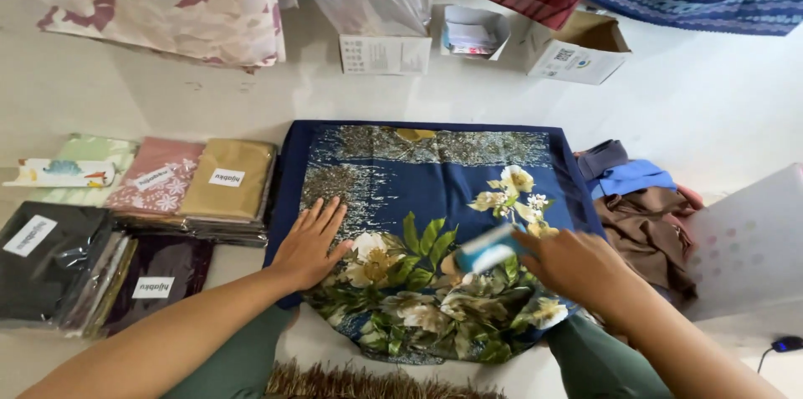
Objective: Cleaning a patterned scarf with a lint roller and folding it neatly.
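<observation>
A folded navy scarf (435, 190) with a floral print lies flat on the pale floor in front of me. My left hand (311, 242) rests palm down on its left edge, fingers spread. My right hand (573, 263) is over the scarf's lower right part and grips a small light-blue object (488, 248), blurred in motion, against the fabric.
Stacks of folded scarves in clear bags (150, 223) lie at the left. A heap of brown and blue cloth (640, 207) and a translucent plastic sheet (749, 240) sit at the right. Small cardboard boxes (577, 49) and hanging fabrics are at the back.
</observation>
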